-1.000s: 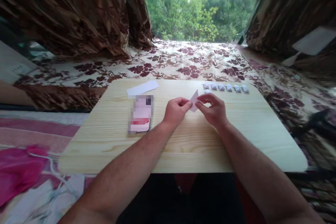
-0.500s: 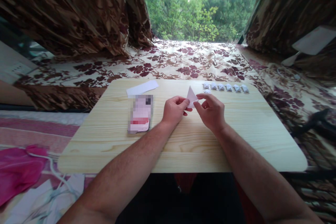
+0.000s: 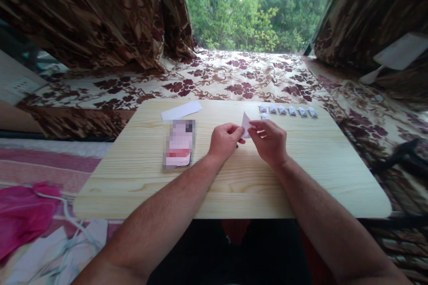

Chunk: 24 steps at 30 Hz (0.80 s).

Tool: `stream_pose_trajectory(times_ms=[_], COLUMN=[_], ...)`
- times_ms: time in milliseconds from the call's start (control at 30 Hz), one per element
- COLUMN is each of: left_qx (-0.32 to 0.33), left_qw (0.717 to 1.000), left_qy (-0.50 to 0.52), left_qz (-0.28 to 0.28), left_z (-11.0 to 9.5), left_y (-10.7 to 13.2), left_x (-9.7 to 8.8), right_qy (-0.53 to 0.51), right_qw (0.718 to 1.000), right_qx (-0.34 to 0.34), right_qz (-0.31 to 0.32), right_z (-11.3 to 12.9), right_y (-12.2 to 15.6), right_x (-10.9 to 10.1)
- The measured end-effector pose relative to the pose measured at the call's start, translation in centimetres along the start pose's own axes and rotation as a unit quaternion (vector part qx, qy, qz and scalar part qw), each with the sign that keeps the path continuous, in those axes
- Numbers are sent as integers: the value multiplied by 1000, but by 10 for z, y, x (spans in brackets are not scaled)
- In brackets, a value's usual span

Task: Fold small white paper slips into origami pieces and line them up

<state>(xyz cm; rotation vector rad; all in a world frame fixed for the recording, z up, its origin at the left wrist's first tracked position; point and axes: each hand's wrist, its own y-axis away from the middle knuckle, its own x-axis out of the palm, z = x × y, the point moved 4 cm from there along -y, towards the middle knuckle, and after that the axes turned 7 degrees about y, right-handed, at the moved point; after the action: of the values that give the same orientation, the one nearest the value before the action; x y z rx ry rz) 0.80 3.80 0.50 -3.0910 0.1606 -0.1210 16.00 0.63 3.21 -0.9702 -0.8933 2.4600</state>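
Note:
Above the middle of the wooden table, a piece of white paper [image 3: 245, 124] with a pointed, folded top stands up between both hands. My left hand [image 3: 227, 139] pinches its lower left side between thumb and fingers. On the other side, my right hand [image 3: 269, 139] grips the right edge of the paper with thumb and fingertips closed. Part of the paper is hidden behind the fingers. Just beyond my right hand lie several small folded white paper pieces [image 3: 282, 110] in a row, with one more [image 3: 265, 116] set in front of the row's left end.
White paper strips [image 3: 182, 110] lie at the back left of the table [image 3: 133, 178]. A phone [image 3: 180, 144], partly pixelated, rests in front of them. Past the far edge is a ledge with floral cloth [image 3: 240, 75]; pink fabric [image 3: 26, 218] and cables lie at left.
My right fingers have closed from a looser pose onto the paper's right edge. The paper has turned and shifted slightly right, showing a narrower face.

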Motion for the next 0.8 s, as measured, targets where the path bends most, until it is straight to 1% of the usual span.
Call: stream_pose_trajectory(times_ms=[67,100,267,500,667,800], left_qx=[18,17,-21,-36,-54,-47], left_qw=[999,999,999,996,993,994], left_qy=[-28,-27,42,76,99,97], left_qz=[-5,-8,-13,-20,-22,-15], left_z=[-1,-2,-2,-1,2,1], left_y=[0,1,2,2,0,0], left_x=[0,0,5,9,9,9], right_qy=[2,7,42,78,45,30], right_qw=[1000,1000,999,997,999,999], right_qx=[-10,-15,-28,-20,-10,-7], right_qz=[1,0,-6,-6,-2,11], right_z=[-1,-1,-1,1,2,1], right_y=[0,0,2,2,1,1], right_x=[1,1,2,1,2,3])
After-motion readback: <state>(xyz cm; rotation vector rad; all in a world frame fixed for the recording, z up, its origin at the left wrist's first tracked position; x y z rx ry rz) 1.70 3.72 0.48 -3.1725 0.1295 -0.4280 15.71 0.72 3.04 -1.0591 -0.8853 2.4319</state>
